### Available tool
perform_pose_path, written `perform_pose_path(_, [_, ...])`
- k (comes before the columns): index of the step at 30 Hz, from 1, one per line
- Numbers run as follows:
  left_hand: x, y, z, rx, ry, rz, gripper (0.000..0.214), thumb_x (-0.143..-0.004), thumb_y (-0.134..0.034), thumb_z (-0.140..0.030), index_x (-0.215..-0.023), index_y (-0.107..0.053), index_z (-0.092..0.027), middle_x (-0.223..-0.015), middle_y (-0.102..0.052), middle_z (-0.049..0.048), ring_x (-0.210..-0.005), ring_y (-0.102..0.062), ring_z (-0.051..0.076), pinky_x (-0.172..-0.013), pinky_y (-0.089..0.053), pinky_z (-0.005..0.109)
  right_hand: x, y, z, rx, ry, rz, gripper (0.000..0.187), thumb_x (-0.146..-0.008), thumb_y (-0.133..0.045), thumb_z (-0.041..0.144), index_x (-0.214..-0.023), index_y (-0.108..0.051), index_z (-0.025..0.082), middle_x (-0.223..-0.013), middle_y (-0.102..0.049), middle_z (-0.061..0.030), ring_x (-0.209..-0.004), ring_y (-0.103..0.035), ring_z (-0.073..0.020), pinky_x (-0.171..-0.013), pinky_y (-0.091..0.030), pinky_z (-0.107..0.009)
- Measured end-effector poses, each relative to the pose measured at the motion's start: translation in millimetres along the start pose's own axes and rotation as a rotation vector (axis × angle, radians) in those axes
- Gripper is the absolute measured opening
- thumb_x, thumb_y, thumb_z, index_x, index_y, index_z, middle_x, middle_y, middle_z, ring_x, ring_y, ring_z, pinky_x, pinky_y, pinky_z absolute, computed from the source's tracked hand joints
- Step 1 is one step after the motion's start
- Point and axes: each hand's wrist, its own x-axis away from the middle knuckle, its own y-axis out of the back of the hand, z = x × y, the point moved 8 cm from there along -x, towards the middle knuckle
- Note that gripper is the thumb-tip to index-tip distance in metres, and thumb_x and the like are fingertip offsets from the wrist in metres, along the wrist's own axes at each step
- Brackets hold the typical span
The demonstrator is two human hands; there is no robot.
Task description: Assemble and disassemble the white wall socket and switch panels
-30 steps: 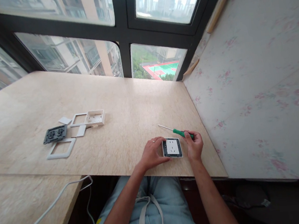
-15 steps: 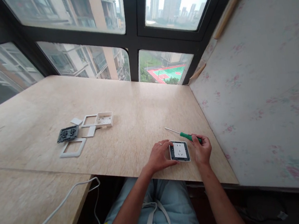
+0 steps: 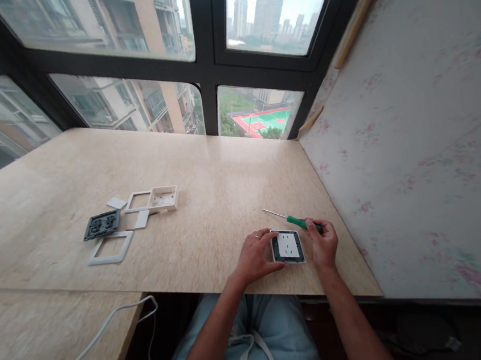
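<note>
A wall socket (image 3: pixel 289 246) with a white face and dark grey surround lies on the counter near its front edge. My left hand (image 3: pixel 255 258) grips its left side, thumb at the near corner and fingers at the far one. In my right hand (image 3: pixel 324 244), just right of the socket, is a screwdriver (image 3: pixel 299 221) held by its green handle. Its metal shaft points up and left, beyond the socket and apart from it.
On the left of the marble-look counter (image 3: pixel 210 217) lie a white mounting box (image 3: pixel 165 199), a white frame (image 3: pixel 111 248), a dark grey socket back (image 3: pixel 101 225) and small white plates. A white cable (image 3: pixel 98 338) hangs over the lower counter. A papered wall (image 3: pixel 416 173) bounds the right.
The view has shifted slightly, so the counter things appear a little lower and further left. Both hands keep their hold on the socket and screwdriver.
</note>
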Motion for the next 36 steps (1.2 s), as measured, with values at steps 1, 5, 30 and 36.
perform_pose_path(1, [-0.1, 0.3, -0.2, 0.003, 0.003, 0.0, 0.078, -0.062, -0.087, -0.049, -0.13, -0.055, -0.026, -0.14, -0.055, 0.0121, -0.128, -0.052, 0.033, -0.107, -0.04, 0.05, 0.2, -0.4, 0.3, -0.001, -0.003, 0.002, 0.038, -0.07, -0.082, 0.045, -0.088, -0.062, 0.019, -0.094, -0.071, -0.0032, -0.087, -0.071, -0.0199, -0.074, -0.059, -0.035])
perform_pose_path(5, [-0.9, 2.3, -2.4, 0.025, 0.008, -0.005, 0.077, -0.06, -0.088, -0.046, -0.127, -0.056, -0.025, -0.137, -0.057, 0.0121, -0.127, -0.052, 0.033, -0.106, -0.041, 0.049, 1.0, -1.0, 1.4, -0.001, -0.012, 0.005, 0.037, -0.07, -0.082, 0.044, -0.089, -0.062, 0.019, -0.095, -0.071, -0.0035, -0.089, -0.07, -0.0197, -0.077, -0.058, -0.035])
perform_pose_path(30, [-0.2, 2.4, -3.3, 0.009, 0.017, 0.014, 0.076, -0.063, -0.087, -0.04, -0.128, -0.051, -0.024, -0.138, -0.055, 0.013, -0.129, -0.05, 0.034, -0.106, -0.041, 0.051, 5.2, -4.3, 5.3, 0.018, -0.011, 0.028, 0.031, -0.075, -0.079, 0.041, -0.09, -0.062, 0.02, -0.095, -0.072, -0.0038, -0.09, -0.071, -0.0214, -0.083, -0.054, -0.039])
perform_pose_path(36, [0.3, 2.8, -2.6, 0.016, 0.014, -0.003, 0.076, -0.062, -0.088, -0.041, -0.127, -0.05, -0.024, -0.138, -0.056, 0.013, -0.128, -0.051, 0.033, -0.106, -0.041, 0.051, 5.9, -4.2, 6.3, 0.053, 0.004, 0.033, 0.029, -0.076, -0.078, 0.04, -0.091, -0.063, 0.02, -0.095, -0.072, -0.0037, -0.091, -0.07, -0.0219, -0.085, -0.053, -0.04])
